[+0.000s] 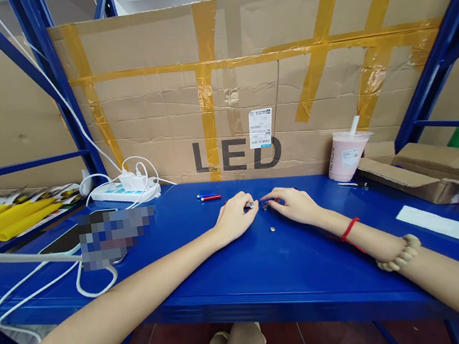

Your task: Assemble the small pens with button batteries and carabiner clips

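My left hand (237, 216) rests on the blue tabletop with thumb and fingers closed around a small silver-ended piece (250, 205); most of it is hidden by the fingers. Opposite it, my right hand (293, 204) lies low over the table, forefinger stretched toward the left hand and thumb a little apart. Under its fingertips are some tiny dark metallic bits (265, 207), too small to name. A small round silver disc, like a button cell (272, 229), lies nearer to me. Behind the left hand lie a red tube (211, 198) and a blue tube (204, 195), both slim with silver ends.
A cup of pink drink with a straw (347, 155) stands at the back right, beside an open cardboard box (410, 181) and a white strip (453, 229). On the left are a power strip (125, 192), a phone (79, 232) and loose white cables (83, 278). Taped cardboard (152, 109) walls the back.
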### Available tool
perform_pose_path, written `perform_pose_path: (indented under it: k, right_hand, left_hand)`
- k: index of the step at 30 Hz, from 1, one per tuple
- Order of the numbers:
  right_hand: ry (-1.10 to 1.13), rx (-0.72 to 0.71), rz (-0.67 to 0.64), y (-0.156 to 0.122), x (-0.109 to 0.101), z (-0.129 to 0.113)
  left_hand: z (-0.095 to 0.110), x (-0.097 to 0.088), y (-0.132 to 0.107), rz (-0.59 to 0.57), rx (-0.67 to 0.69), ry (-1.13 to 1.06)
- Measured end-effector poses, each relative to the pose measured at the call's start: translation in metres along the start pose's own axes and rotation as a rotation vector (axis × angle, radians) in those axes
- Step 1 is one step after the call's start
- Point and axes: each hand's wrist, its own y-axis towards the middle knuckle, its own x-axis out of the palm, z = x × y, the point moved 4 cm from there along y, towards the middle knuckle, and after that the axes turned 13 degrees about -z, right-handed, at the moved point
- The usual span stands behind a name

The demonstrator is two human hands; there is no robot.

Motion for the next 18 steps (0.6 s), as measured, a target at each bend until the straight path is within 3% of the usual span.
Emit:
perform_pose_path:
  k: [7,11,14,18]
  right_hand:
    - [0.067,-0.086,0.018,0.001,0.003,0.004]
    - [0.137,-0.266,0.050,-0.001,0.001,-0.008]
    - [0.113,-0.417,-0.018,-0.004,0.006,-0.019]
    - [0.077,-0.469,-0.102,-0.004,0.015,-0.022]
  left_hand:
    - [-0.007,-0.005,0.001,0.078,-0.105,-0.167]
    - [-0.011,-0.005,0.002,0.100,-0.163,-0.259]
    - [-0.010,-0.004,0.001,0.107,-0.141,-0.240]
    - [-0.002,-0.001,-0.001,0.030,-0.057,-0.131]
